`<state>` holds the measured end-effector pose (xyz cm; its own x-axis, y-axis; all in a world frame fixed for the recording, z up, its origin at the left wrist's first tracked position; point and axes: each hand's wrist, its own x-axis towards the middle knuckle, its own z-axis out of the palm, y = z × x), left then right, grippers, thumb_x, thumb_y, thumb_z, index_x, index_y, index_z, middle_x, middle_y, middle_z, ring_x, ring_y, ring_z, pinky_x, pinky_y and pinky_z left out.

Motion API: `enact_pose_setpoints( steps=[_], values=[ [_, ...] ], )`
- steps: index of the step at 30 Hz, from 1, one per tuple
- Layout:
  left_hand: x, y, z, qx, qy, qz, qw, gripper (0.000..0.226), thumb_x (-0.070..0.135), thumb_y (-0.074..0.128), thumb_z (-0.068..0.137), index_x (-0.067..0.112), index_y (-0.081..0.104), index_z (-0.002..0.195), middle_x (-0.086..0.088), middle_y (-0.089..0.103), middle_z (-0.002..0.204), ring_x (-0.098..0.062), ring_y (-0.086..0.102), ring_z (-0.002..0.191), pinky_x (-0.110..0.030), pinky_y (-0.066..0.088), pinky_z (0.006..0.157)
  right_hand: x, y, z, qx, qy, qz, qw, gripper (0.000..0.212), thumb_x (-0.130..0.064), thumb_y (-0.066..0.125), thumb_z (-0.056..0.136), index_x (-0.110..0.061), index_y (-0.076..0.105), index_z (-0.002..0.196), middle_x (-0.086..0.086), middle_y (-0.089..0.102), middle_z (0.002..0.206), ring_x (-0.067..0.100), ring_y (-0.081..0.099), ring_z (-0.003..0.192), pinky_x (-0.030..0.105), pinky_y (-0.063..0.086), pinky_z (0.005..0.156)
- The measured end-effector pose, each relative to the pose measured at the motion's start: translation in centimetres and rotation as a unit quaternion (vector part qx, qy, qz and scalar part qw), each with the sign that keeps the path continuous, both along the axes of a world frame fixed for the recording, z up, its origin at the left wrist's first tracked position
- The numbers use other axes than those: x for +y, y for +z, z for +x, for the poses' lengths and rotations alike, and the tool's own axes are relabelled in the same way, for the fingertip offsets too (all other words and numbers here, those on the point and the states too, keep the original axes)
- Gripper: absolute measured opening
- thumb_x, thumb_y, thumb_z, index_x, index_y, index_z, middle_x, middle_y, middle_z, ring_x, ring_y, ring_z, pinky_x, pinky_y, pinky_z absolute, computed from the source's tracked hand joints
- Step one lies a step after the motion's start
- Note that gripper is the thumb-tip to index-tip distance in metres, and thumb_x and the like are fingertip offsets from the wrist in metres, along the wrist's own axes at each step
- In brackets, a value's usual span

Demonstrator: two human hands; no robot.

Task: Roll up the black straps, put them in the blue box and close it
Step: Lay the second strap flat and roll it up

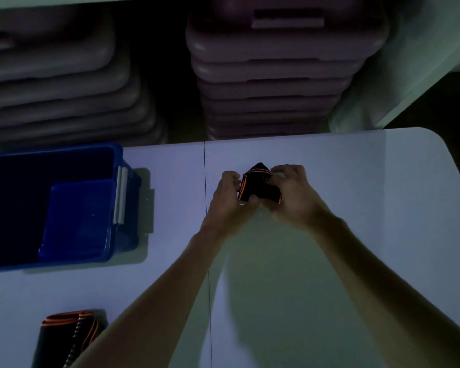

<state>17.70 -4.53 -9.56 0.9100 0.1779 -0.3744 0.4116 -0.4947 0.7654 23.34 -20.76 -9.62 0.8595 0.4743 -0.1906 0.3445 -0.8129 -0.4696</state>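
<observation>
A black strap with orange edging (258, 185), partly rolled or folded, sits between both hands above the middle of the white table (356, 208). My left hand (230, 200) grips its left end and my right hand (292, 192) grips its right side, fingers curled round it. The open blue box (112, 248) stands at the left of the table, its inside dark, with a grey latch on its right wall. Another black strap with orange edges (64, 338) lies at the table's near left, partly hidden by my left forearm.
Two stacks of purplish-grey plastic lids or trays (276, 75) stand behind the table's far edge. A pale wall or cabinet side (422, 62) rises at the right. The table's rounded far-right corner is near the right frame edge. The scene is dim.
</observation>
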Motion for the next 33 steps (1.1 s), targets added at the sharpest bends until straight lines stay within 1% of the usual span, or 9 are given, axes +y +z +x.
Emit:
enact_pose_setpoints(
  steps=[3, 5, 8, 11, 14, 17, 23, 30, 33],
  values=[
    [0.0, 0.3, 0.8, 0.023, 0.049, -0.030, 0.998, 0.057, 0.036, 0.065, 0.086, 0.017, 0.038, 0.133, -0.001, 0.058, 0.115, -0.015, 0.058, 0.095, -0.012, 0.036, 0.057, 0.3, 0.7, 1.9, 0.078, -0.003, 0.007, 0.997, 0.032, -0.048, 0.064, 0.080, -0.019, 0.066, 0.093, 0.005, 0.063, 0.103, 0.022, 0.057, 0.100, 0.028, 0.045, 0.074],
    [0.0, 0.4, 1.3, 0.046, 0.070, -0.032, 0.996, 0.056, 0.039, 0.065, 0.088, 0.013, 0.042, 0.132, -0.004, 0.059, 0.111, -0.010, 0.057, 0.084, -0.012, 0.034, 0.052, 0.4, 1.0, 2.1, 0.108, -0.031, 0.043, 0.993, 0.026, -0.037, 0.070, 0.083, -0.017, 0.062, 0.097, 0.002, 0.063, 0.095, 0.019, 0.061, 0.086, 0.022, 0.041, 0.061],
    [-0.2, 0.7, 1.7, 0.067, 0.101, -0.040, 0.992, 0.058, 0.043, 0.065, 0.088, 0.009, 0.045, 0.130, -0.006, 0.059, 0.112, -0.009, 0.057, 0.081, -0.018, 0.036, 0.053, 0.5, 1.1, 1.1, 0.130, -0.117, 0.134, 0.975, 0.042, -0.031, 0.073, 0.083, -0.020, 0.043, 0.110, -0.004, 0.061, 0.090, 0.008, 0.061, 0.077, 0.017, 0.040, 0.057],
    [-0.2, 0.8, 1.8, 0.095, 0.144, -0.054, 0.984, 0.066, 0.054, 0.067, 0.082, 0.009, 0.048, 0.127, -0.008, 0.058, 0.120, -0.022, 0.062, 0.099, -0.024, 0.042, 0.060, 0.8, 0.9, -0.1, 0.145, -0.195, 0.183, 0.953, 0.061, -0.035, 0.077, 0.078, -0.020, 0.038, 0.123, -0.006, 0.062, 0.096, 0.005, 0.062, 0.081, 0.014, 0.042, 0.059],
    [-0.1, 1.3, 1.6, 0.129, 0.155, -0.093, 0.975, 0.076, 0.068, 0.066, 0.070, 0.003, 0.065, 0.110, -0.012, 0.072, 0.106, -0.028, 0.072, 0.092, -0.032, 0.055, 0.066, 1.5, 1.1, -1.6, 0.104, -0.244, 0.189, 0.946, 0.077, -0.040, 0.078, 0.076, -0.017, 0.038, 0.137, -0.012, 0.059, 0.095, 0.010, 0.061, 0.086, 0.015, 0.043, 0.067],
    [-0.1, 1.8, 0.8, 0.121, 0.171, -0.214, 0.954, 0.047, 0.050, 0.073, 0.081, 0.003, 0.069, 0.083, -0.017, 0.077, 0.085, -0.028, 0.076, 0.080, -0.044, 0.062, 0.081, 2.5, 1.5, -4.0, 0.046, -0.264, 0.205, 0.941, 0.079, -0.041, 0.080, 0.073, -0.015, 0.042, 0.137, -0.012, 0.060, 0.097, 0.015, 0.064, 0.092, 0.024, 0.048, 0.077],
    [-0.5, 3.7, -1.6, 0.058, 0.180, -0.284, 0.940, 0.036, 0.039, 0.068, 0.090, 0.008, 0.072, 0.108, -0.008, 0.078, 0.098, -0.021, 0.075, 0.092, -0.042, 0.059, 0.091, 3.4, 3.3, -7.5, -0.091, -0.218, 0.207, 0.949, 0.076, -0.029, 0.083, 0.071, -0.013, 0.047, 0.137, 0.000, 0.057, 0.118, 0.016, 0.050, 0.108, 0.002, 0.030, 0.083],
    [-1.7, 7.9, -3.6, 0.027, 0.200, -0.319, 0.926, 0.044, 0.047, 0.074, 0.082, 0.004, 0.076, 0.091, -0.013, 0.078, 0.089, -0.021, 0.076, 0.081, -0.030, 0.058, 0.069, 3.0, 7.0, -10.1, -0.148, -0.171, 0.217, 0.950, 0.059, -0.017, 0.082, 0.068, -0.017, 0.057, 0.122, -0.003, 0.054, 0.114, 0.016, 0.047, 0.104, 0.002, 0.029, 0.086],
    [-1.1, 9.3, -4.6, 0.032, 0.226, -0.315, 0.921, 0.036, 0.041, 0.077, 0.080, 0.005, 0.075, 0.085, -0.012, 0.078, 0.085, -0.024, 0.076, 0.079, -0.036, 0.060, 0.075, 3.3, 8.5, -11.1, -0.150, -0.160, 0.237, 0.946, 0.057, -0.018, 0.084, 0.067, -0.018, 0.056, 0.118, -0.006, 0.054, 0.112, 0.016, 0.049, 0.102, 0.004, 0.032, 0.086]
  ],
)
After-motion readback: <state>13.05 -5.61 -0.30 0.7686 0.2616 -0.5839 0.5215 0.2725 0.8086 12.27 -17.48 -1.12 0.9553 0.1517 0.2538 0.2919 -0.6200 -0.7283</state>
